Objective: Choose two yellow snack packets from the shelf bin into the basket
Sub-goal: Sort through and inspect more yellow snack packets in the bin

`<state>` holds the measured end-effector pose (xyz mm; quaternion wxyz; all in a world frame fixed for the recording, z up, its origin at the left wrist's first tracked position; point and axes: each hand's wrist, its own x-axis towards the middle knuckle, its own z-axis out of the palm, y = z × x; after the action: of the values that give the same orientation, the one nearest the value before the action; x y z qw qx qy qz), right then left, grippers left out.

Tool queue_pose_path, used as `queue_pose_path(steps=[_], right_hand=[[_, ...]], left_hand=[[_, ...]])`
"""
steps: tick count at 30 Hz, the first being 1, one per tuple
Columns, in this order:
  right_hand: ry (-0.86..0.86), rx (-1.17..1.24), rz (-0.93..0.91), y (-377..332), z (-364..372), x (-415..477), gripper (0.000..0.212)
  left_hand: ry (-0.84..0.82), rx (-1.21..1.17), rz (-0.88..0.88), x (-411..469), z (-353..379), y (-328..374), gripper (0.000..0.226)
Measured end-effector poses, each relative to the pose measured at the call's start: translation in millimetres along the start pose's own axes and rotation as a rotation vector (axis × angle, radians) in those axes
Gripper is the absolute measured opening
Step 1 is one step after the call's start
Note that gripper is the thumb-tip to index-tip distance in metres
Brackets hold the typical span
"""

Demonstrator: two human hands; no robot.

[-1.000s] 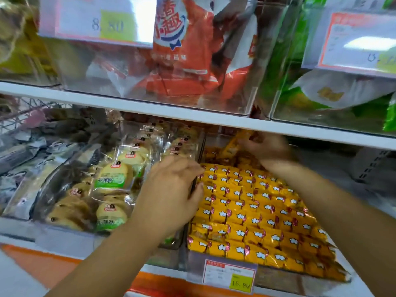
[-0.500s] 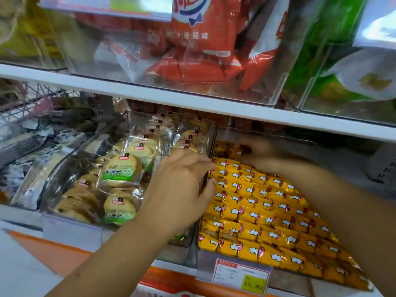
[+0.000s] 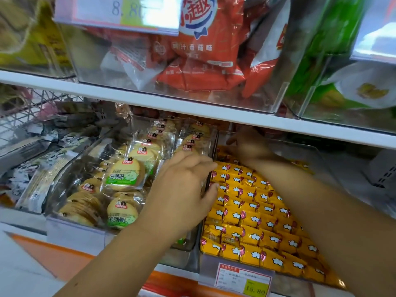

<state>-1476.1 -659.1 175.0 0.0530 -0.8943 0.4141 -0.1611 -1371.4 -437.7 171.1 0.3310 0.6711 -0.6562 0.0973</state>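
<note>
Several yellow snack packets (image 3: 252, 213) with a white and red print fill a clear shelf bin (image 3: 209, 267) on the lower shelf, right of centre. My left hand (image 3: 184, 185) grips the bin's left wall, fingers over the top edge and thumb on the yellow side. My right hand (image 3: 248, 144) reaches deep to the back of the same bin, under the upper shelf. Its fingers are in shadow over the rear packets, so I cannot tell whether they hold one.
A clear bin of round crackers (image 3: 120, 174) stands just left of the yellow bin. The white upper shelf (image 3: 192, 108) hangs low over my right hand, carrying red snack bags (image 3: 199, 61). Wire mesh (image 3: 23, 112) shows at far left. A price tag (image 3: 244, 279) fronts the bin.
My right hand has pushed further back into the yellow bin, under the shelf. My left hand has stayed on the bin wall. The view has shifted slightly.
</note>
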Motion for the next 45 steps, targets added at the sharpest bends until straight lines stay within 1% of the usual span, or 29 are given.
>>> queue_pose_path(steps=[2,3,4,5,8,10,13,15,17,19,20,22,24,26,28,30,33,37,39,41,45], right_hand=[[-0.01,-0.149,-0.015,-7.1,8.2,2.0,0.023],[0.004,-0.167,-0.015,-8.2,11.6,2.4,0.021],[0.024,-0.135,-0.009,-7.8,13.7,2.4,0.017],[0.052,-0.06,-0.003,-6.4,15.0,1.1,0.013],[0.158,0.272,0.024,-3.9,11.0,-11.8,0.004],[0.228,0.419,0.079,-7.4,2.0,-25.5,0.012],[0.298,0.481,0.12,-16.4,-17.7,-62.2,0.024],[0.365,0.607,0.095,-18.1,-31.2,-98.4,0.023],[0.398,0.85,0.113,-16.8,-44.0,-136.7,0.017],[0.369,1.079,0.146,-14.1,-55.8,-169.3,0.008],[0.346,1.175,0.157,-13.8,-61.1,-182.7,0.005],[0.302,1.325,0.178,-11.2,-68.0,-203.3,0.015],[0.267,1.417,0.206,-8.3,-72.5,-216.1,0.015],[0.196,1.488,0.219,-7.1,-75.9,-224.8,0.015],[0.148,1.477,0.24,-8.2,-78.2,-230.6,0.026],[0.17,1.394,0.258,-8.7,-78.1,-234.0,0.035],[0.197,1.38,0.279,-6.8,-75.2,-235.2,0.035],[0.117,1.467,0.236,1.0,-76.2,-239.1,0.037],[0.08,1.514,0.211,3.8,-77.9,-241.2,0.037],[0.065,1.545,0.207,5.8,-78.8,-241.9,0.036],[0.056,1.584,0.218,9.7,-77.4,-239.8,0.04]], left_hand=[[-0.002,0.04,-0.002,0.3,-0.5,-1.2,0.041],[-0.006,0.056,-0.007,0.3,-0.8,-1.3,0.041],[-0.008,0.066,-0.01,0.0,-1.0,-1.1,0.042],[-0.009,0.07,-0.011,-0.1,-1.1,-0.8,0.043],[-0.008,0.066,-0.013,0.3,-1.3,-1.6,0.041],[-0.005,0.07,-0.017,0.8,-2.3,-1.3,0.042],[0.018,0.1,-0.017,-0.5,-4.9,4.5,0.045],[0.039,0.12,-0.011,-2.8,-6.3,11.8,0.05],[0.029,0.089,-0.013,-6.6,-7.9,21.4,0.059],[-0.022,0.008,-0.032,-10.0,-8.8,30.7,0.068],[-0.045,-0.026,-0.035,-11.7,-8.5,34.2,0.068],[-0.101,-0.109,-0.03,-16.0,-7.5,39.6,0.06],[-0.157,-0.294,-0.054,-21.7,-6.0,44.1,0.048],[-0.179,-0.478,-0.107,-27.1,-3.0,48.2,0.04],[-0.185,-0.619,-0.178,-30.7,-0.1,52.4,0.038],[-0.204,-0.8,-0.244,-31.7,1.4,57.0,0.038],[-0.236,-0.993,-0.299,-30.5,0.2,58.2,0.036],[-0.23,-1.234,-0.372,-30.3,-2.3,54.0,0.038],[-0.234,-1.378,-0.386,-29.4,-3.5,53.1,0.034],[-0.234,-1.46,-0.403,-28.5,-4.2,54.0,0.03],[-0.249,-1.454,-0.407,-27.8,-2.3,54.8,0.035]])
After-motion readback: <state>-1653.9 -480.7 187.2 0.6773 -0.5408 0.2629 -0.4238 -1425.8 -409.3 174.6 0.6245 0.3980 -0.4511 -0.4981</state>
